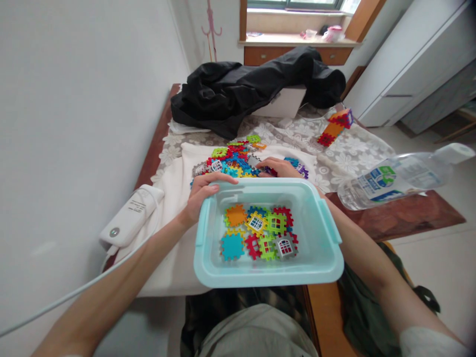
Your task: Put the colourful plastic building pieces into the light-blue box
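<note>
My left hand [203,196] grips the far left rim of a light blue plastic bin [320,248], thumb over the edge, holding it above my lap. Inside the bin lie several coloured interlocking tiles [260,230], some with window patterns. My right hand [277,167] reaches past the bin and rests palm down on a pile of loose coloured tiles [230,161] on the white cloth [174,198]. Its fingers curl into the pile, and whether they hold a tile is hidden.
A white device with a cable [130,215] lies at the table's left edge. A clear plastic bottle [394,181] lies on its side at right. A tower built of tiles [334,128] stands far right. Black clothing [241,91] covers a white box at the back.
</note>
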`<action>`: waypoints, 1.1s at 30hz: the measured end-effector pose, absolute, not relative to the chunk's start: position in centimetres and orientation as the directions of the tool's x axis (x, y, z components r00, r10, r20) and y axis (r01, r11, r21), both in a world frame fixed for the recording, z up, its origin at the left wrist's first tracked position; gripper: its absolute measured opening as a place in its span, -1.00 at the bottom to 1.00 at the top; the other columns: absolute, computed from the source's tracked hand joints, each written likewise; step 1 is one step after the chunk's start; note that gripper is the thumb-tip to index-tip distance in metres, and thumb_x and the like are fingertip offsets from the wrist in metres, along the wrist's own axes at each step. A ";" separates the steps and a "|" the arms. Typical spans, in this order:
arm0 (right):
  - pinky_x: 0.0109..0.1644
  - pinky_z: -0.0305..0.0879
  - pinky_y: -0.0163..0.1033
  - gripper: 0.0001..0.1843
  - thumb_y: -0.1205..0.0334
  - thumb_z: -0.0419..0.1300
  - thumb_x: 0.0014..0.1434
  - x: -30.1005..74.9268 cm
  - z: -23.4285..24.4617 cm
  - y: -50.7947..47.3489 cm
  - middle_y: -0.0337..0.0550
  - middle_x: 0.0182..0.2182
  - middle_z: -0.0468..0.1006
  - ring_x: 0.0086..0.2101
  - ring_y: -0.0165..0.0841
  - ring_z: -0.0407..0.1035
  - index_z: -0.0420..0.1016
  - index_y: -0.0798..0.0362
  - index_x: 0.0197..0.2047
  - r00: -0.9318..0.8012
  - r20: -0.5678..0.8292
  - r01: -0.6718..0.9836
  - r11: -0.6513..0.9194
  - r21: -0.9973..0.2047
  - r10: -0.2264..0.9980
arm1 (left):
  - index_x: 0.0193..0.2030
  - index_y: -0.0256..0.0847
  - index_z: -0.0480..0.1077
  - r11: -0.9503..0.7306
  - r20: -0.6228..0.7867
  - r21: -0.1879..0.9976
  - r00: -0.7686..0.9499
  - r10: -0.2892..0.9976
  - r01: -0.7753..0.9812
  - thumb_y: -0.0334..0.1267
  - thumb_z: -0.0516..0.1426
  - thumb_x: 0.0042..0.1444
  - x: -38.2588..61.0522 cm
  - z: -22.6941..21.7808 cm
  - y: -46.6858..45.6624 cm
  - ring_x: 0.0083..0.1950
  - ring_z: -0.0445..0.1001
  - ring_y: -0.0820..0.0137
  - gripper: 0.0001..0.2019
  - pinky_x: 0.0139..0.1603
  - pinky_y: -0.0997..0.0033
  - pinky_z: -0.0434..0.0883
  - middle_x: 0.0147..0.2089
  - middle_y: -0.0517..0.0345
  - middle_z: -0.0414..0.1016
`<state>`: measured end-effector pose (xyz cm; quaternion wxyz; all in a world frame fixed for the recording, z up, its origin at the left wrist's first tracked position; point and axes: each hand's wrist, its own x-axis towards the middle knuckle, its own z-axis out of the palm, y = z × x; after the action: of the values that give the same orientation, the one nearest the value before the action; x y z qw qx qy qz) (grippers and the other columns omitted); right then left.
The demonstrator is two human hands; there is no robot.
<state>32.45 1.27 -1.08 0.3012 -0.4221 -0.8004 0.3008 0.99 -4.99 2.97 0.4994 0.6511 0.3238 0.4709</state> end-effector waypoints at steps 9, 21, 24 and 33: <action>0.42 0.44 0.26 -0.64 -0.24 0.45 0.30 32.8 -1.5 2.4 -0.03 0.08 0.74 0.13 0.09 0.57 0.79 -0.21 -0.01 -0.430 0.286 0.410 0.467 -0.784 0.857 | -0.12 -0.10 0.80 -0.284 0.285 0.957 0.341 0.896 -0.052 -0.11 0.24 0.16 1.1 3.0 -5.0 -0.07 0.66 0.13 -0.69 0.02 0.20 0.58 -0.11 0.02 0.80; 0.45 0.45 0.18 -0.53 0.08 0.21 0.37 34.8 -1.4 3.1 0.04 0.21 0.73 0.19 -0.02 0.59 0.74 0.00 0.22 -0.537 0.238 0.435 0.508 -0.743 0.809 | -0.13 -0.08 0.79 -0.248 0.255 0.967 0.339 0.905 -0.064 0.01 0.28 0.19 1.0 2.7 -4.9 -0.07 0.67 0.08 -0.69 0.06 0.14 0.59 -0.15 0.00 0.77; 0.36 0.49 0.13 -0.57 0.18 0.24 0.27 34.9 -1.3 3.2 0.01 0.11 0.76 0.10 -0.07 0.61 0.77 0.01 0.14 -0.482 0.261 0.468 0.497 -0.731 0.837 | -0.14 -0.06 0.79 -0.251 0.256 0.966 0.338 0.905 -0.060 0.00 0.27 0.18 1.0 2.7 -4.9 -0.06 0.67 0.07 -0.70 0.06 0.14 0.59 -0.13 0.00 0.78; 0.05 0.59 -0.10 -0.58 -0.01 0.54 0.14 34.3 0.7 2.5 -0.22 -0.12 0.63 -0.16 -0.28 0.53 0.52 -0.13 -0.02 -0.126 0.255 -0.063 0.249 -0.967 0.959 | -0.15 -0.09 0.80 -0.268 0.272 0.962 0.334 0.903 -0.058 -0.03 0.26 0.17 1.0 2.8 -4.9 -0.09 0.65 0.11 -0.69 0.02 0.18 0.56 -0.14 0.00 0.79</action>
<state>34.33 2.48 0.66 0.5366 -0.3861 -0.5799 0.4761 1.01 -4.90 2.82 0.5072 0.6401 0.3297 0.4735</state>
